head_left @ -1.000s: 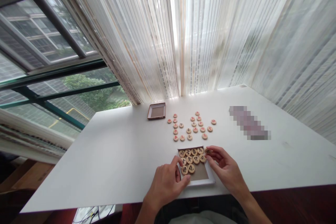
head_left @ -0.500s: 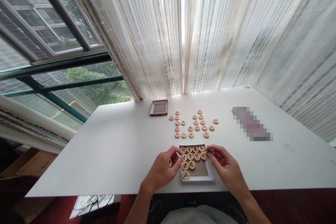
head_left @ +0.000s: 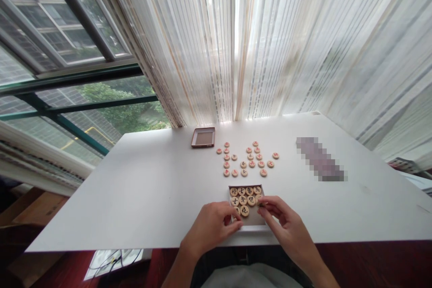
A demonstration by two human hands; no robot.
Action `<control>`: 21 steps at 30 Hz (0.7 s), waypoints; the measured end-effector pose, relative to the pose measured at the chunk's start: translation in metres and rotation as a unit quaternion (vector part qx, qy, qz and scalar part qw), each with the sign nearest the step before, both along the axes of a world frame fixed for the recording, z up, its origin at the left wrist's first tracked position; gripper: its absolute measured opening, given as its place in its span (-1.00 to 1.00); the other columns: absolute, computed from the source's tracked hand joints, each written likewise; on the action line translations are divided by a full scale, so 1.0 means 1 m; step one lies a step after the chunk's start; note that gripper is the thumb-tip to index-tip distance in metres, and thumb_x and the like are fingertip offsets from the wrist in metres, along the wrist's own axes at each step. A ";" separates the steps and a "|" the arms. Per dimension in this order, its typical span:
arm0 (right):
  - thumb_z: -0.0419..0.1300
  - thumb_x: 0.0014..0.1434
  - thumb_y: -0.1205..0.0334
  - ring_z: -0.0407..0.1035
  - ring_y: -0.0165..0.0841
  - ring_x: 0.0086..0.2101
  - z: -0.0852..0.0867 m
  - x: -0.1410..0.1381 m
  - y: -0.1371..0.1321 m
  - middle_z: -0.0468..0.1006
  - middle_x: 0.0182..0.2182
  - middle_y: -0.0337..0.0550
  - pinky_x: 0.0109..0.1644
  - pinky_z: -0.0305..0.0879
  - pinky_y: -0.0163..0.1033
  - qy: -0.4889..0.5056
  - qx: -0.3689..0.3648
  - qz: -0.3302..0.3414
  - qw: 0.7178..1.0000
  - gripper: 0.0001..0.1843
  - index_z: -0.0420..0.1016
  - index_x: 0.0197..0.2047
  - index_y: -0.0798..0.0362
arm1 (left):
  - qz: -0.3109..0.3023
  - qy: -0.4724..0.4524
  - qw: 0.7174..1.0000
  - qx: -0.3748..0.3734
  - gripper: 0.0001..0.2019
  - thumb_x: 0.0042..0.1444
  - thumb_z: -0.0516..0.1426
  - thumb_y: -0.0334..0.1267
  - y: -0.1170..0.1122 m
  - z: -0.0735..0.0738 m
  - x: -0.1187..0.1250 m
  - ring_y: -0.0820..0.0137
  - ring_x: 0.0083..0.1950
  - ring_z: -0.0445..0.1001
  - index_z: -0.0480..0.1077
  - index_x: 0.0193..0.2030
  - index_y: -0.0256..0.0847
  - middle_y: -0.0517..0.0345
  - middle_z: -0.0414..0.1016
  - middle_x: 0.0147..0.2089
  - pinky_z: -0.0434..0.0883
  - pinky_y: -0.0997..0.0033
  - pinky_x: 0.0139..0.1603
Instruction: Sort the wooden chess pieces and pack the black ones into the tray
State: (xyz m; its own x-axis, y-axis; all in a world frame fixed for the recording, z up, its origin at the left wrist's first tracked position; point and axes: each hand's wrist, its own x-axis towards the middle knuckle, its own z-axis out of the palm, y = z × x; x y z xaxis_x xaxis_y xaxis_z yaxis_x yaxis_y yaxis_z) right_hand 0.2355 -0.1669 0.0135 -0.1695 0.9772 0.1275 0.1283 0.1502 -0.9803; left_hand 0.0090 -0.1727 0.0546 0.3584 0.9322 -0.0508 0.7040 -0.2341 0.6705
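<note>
A shallow box lies near the table's front edge with rows of black-marked xiangqi pieces in it. My right hand pinches one xiangqi piece between thumb and fingertips, tilted, over the right side of the box. Its marking is hard to read, and the hand partly covers the piece at the end of the second row. Across the box's left front corner rests my left hand, fingers bent and a little apart, its tips over the lower left pieces. The lowest left piece is hidden beneath it.
Beyond the box, several loose xiangqi pieces, mostly red-marked, some black, are scattered on the white table. A second shallow tray, perhaps the lid, lies at the back left. A pixelated object lies at right.
My right hand has carried its xiangqi piece from outside the box's top right corner inward and toward me. My left hand has slid down the box's left side to the front corner.
</note>
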 end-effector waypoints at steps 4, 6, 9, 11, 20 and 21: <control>0.24 0.27 0.11 0.56 -0.24 -0.13 0.004 -0.007 -0.005 0.63 -0.12 -0.09 0.02 0.52 -0.19 0.001 -0.034 0.032 0.999 -0.72 0.48 0.03 -0.04 | -0.014 0.003 1.000 -0.009 -0.90 0.13 0.25 -0.20 0.004 -0.002 -0.001 0.46 -0.41 0.41 0.62 -0.26 -0.05 0.26 0.55 -0.39 0.27 0.54 -0.35; 0.25 0.26 0.11 0.58 -0.23 -0.14 0.004 -0.011 -0.007 0.64 -0.15 -0.09 0.00 0.53 -0.18 0.009 -0.041 0.040 0.998 -0.70 0.49 0.04 -0.03 | -0.022 0.005 1.000 -0.009 -0.88 0.14 0.23 -0.19 0.006 -0.003 -0.002 0.45 -0.41 0.42 0.63 -0.26 -0.06 0.24 0.57 -0.39 0.28 0.54 -0.34; 0.26 0.24 0.11 0.59 -0.21 -0.16 0.002 -0.014 -0.007 0.65 -0.16 -0.10 -0.01 0.55 -0.15 0.010 -0.040 0.039 0.998 -0.70 0.51 0.03 -0.03 | -0.037 0.005 0.999 -0.008 -0.86 0.15 0.21 -0.20 0.006 0.000 -0.004 0.45 -0.42 0.43 0.64 -0.25 -0.06 0.24 0.57 -0.41 0.29 0.52 -0.32; 0.26 0.24 0.11 0.58 -0.20 -0.15 0.001 -0.013 -0.006 0.65 -0.14 -0.08 0.01 0.55 -0.13 0.009 -0.039 0.038 0.998 -0.69 0.52 0.04 -0.03 | -0.039 -0.006 0.999 -0.005 -0.85 0.18 0.19 -0.22 0.005 0.003 -0.004 0.45 -0.43 0.43 0.63 -0.23 -0.07 0.24 0.57 -0.40 0.30 0.52 -0.32; 0.25 0.26 0.09 0.56 -0.20 -0.09 0.016 -0.014 -0.004 0.62 -0.06 -0.08 0.06 0.52 -0.15 0.022 -0.031 0.055 0.998 -0.69 0.51 0.05 -0.04 | 0.028 -0.153 0.988 0.024 -0.80 0.22 0.16 -0.16 0.007 0.013 0.016 0.43 -0.34 0.51 0.51 -0.09 -0.16 0.15 0.62 -0.25 0.39 0.51 -0.30; 0.25 0.26 0.09 0.56 -0.21 -0.10 0.018 -0.015 -0.004 0.63 -0.08 -0.09 0.04 0.52 -0.16 0.024 -0.029 0.056 0.998 -0.70 0.50 0.04 -0.04 | 0.028 -0.165 0.986 0.024 -0.80 0.22 0.17 -0.16 0.008 0.013 0.018 0.43 -0.34 0.51 0.50 -0.09 -0.16 0.14 0.62 -0.25 0.39 0.51 -0.31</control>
State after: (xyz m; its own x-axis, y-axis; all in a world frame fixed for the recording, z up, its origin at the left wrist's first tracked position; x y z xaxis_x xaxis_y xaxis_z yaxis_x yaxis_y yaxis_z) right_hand 0.2209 -0.1711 0.0315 -0.2725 0.9586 0.0825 0.0670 0.1044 -0.9923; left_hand 0.0268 -0.1649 0.0678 0.2962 0.9495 0.1038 0.4618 -0.2375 0.8546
